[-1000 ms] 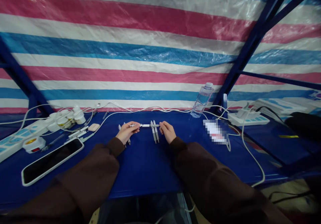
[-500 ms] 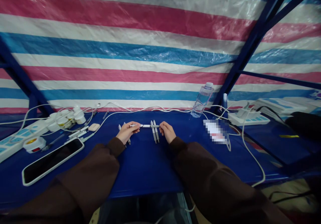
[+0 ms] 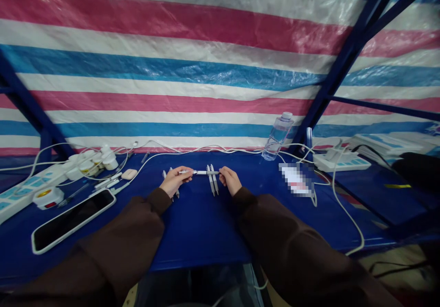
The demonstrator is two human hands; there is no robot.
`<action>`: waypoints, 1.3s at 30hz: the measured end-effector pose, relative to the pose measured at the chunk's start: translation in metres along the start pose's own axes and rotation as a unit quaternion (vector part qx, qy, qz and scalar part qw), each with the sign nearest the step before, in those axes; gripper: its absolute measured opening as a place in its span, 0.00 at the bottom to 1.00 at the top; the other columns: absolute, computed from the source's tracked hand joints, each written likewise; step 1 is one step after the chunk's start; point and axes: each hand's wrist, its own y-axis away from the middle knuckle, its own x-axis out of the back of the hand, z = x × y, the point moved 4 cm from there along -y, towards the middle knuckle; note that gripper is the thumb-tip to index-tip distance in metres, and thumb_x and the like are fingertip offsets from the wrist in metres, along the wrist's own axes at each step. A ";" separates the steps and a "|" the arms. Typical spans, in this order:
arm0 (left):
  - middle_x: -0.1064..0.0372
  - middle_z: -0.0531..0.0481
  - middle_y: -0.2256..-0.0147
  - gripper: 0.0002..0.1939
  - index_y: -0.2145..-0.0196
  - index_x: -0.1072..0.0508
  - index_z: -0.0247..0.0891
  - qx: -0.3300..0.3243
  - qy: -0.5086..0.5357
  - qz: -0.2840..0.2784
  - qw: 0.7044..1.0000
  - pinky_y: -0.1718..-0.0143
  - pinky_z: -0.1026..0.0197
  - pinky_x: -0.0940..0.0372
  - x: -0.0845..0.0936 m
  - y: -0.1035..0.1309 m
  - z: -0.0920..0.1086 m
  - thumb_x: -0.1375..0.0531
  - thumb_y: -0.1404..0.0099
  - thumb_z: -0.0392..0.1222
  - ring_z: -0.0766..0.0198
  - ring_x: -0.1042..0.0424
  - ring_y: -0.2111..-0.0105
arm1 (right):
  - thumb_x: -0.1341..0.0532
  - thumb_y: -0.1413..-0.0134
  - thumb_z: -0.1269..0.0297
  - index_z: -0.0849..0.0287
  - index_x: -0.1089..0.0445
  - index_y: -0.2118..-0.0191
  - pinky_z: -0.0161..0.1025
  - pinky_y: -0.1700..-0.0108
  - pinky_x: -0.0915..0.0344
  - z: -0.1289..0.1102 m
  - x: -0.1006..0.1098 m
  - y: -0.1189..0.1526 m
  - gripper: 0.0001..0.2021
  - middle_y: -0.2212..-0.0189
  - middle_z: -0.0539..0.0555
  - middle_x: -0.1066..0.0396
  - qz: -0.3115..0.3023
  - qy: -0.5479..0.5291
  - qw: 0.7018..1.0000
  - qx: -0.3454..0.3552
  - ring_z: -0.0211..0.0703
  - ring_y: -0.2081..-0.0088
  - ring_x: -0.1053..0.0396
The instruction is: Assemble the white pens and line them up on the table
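Note:
A white and grey pen (image 3: 201, 172) is held level between my two hands. My left hand (image 3: 177, 180) pinches its left end, and my right hand (image 3: 229, 180) pinches the grey right end. Beneath the held pen, two white-grey pens (image 3: 212, 181) lie side by side on the blue table (image 3: 206, 233), pointing toward me. More pens (image 3: 164, 175) lie partly hidden under my left hand.
At the left are a phone (image 3: 74, 220), a power strip (image 3: 30, 188), plugs and an earphone case (image 3: 129, 174). A clear bottle (image 3: 277, 136) stands at the back right, near another power strip (image 3: 340, 161) and loose cables. A striped sheet (image 3: 192, 91) hangs behind.

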 end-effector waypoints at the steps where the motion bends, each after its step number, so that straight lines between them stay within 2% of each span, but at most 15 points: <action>1: 0.33 0.50 0.78 0.15 0.71 0.26 0.33 0.001 0.000 0.001 1.000 0.72 0.65 0.39 0.000 0.000 0.000 0.33 0.55 0.45 0.67 0.33 0.75 | 0.44 0.56 0.49 0.57 0.47 0.81 0.32 0.82 0.53 0.001 0.000 -0.001 0.18 0.87 0.44 0.48 -0.004 -0.011 1.000 -0.002 0.32 0.84 0.51; 4: 0.33 0.51 0.78 0.14 0.71 0.26 0.33 0.002 0.003 0.000 1.000 0.71 0.66 0.40 0.000 0.000 0.000 0.33 0.55 0.44 0.68 0.33 0.74 | 0.43 0.57 0.50 0.56 0.49 0.81 0.32 0.82 0.55 0.002 -0.002 -0.002 0.18 0.87 0.43 0.52 -0.023 -0.031 0.999 -0.001 0.31 0.84 0.54; 13: 0.31 0.52 0.76 0.13 0.71 0.27 0.35 -0.014 -0.005 -0.012 1.000 0.70 0.66 0.39 0.002 -0.002 -0.003 0.32 0.56 0.42 0.69 0.33 0.74 | 0.45 0.58 0.38 0.55 0.57 0.83 0.33 0.84 0.63 0.005 -0.003 -0.001 0.27 0.87 0.41 0.62 -0.019 -0.032 0.999 -0.009 0.29 0.86 0.62; 17: 0.32 0.52 0.77 0.13 0.71 0.26 0.35 -0.015 -0.004 -0.008 1.000 0.70 0.66 0.39 0.001 -0.001 -0.001 0.32 0.56 0.43 0.69 0.33 0.74 | 0.44 0.58 0.39 0.55 0.58 0.84 0.33 0.84 0.63 0.006 -0.002 -0.001 0.28 0.88 0.41 0.62 -0.013 -0.040 0.999 -0.008 0.28 0.86 0.62; 22: 0.32 0.51 0.79 0.14 0.70 0.25 0.33 -0.007 0.034 -0.003 0.999 0.72 0.67 0.41 0.001 -0.002 -0.003 0.32 0.56 0.41 0.70 0.34 0.76 | 0.42 0.59 0.40 0.55 0.58 0.85 0.33 0.85 0.66 0.005 -0.004 0.000 0.28 0.89 0.41 0.62 -0.015 -0.070 0.997 -0.041 0.27 0.87 0.62; 27: 0.30 0.49 0.76 0.14 0.72 0.25 0.31 -0.013 0.126 0.032 0.991 0.70 0.66 0.39 0.004 -0.006 -0.005 0.31 0.58 0.41 0.69 0.32 0.74 | 0.44 0.55 0.42 0.56 0.56 0.87 0.33 0.84 0.65 0.004 -0.003 0.001 0.27 0.91 0.41 0.62 -0.008 -0.066 0.997 -0.047 0.27 0.88 0.61; 30: 0.29 0.47 0.74 0.15 0.71 0.26 0.30 -0.013 0.143 0.049 0.988 0.69 0.65 0.38 0.004 -0.005 -0.002 0.32 0.57 0.42 0.67 0.30 0.73 | 0.44 0.55 0.43 0.56 0.55 0.88 0.33 0.84 0.65 0.005 -0.002 0.001 0.27 0.91 0.41 0.61 -0.010 -0.062 0.997 -0.047 0.27 0.87 0.61; 32: 0.28 0.47 0.73 0.17 0.68 0.27 0.31 -0.027 0.130 0.059 0.989 0.69 0.64 0.37 0.003 -0.002 0.003 0.32 0.55 0.43 0.67 0.30 0.74 | 0.45 0.54 0.43 0.56 0.54 0.88 0.33 0.84 0.64 0.005 -0.002 0.001 0.27 0.91 0.42 0.60 -0.009 -0.055 0.997 -0.045 0.28 0.87 0.60; 36: 0.28 0.51 0.75 0.28 0.54 0.33 0.36 -0.087 0.074 0.094 0.989 0.72 0.65 0.37 0.005 0.003 0.010 0.34 0.53 0.44 0.69 0.31 0.78 | 0.45 0.54 0.43 0.57 0.52 0.88 0.33 0.84 0.62 0.006 0.000 -0.001 0.26 0.91 0.42 0.58 0.000 -0.035 0.999 -0.036 0.28 0.88 0.58; 39: 0.28 0.51 0.76 0.30 0.54 0.35 0.35 -0.115 0.053 0.122 0.984 0.72 0.64 0.36 0.007 0.003 0.010 0.33 0.54 0.45 0.69 0.31 0.79 | 0.46 0.53 0.43 0.56 0.51 0.88 0.33 0.84 0.60 0.007 0.001 -0.002 0.26 0.92 0.43 0.57 0.003 -0.013 1.000 -0.023 0.29 0.88 0.57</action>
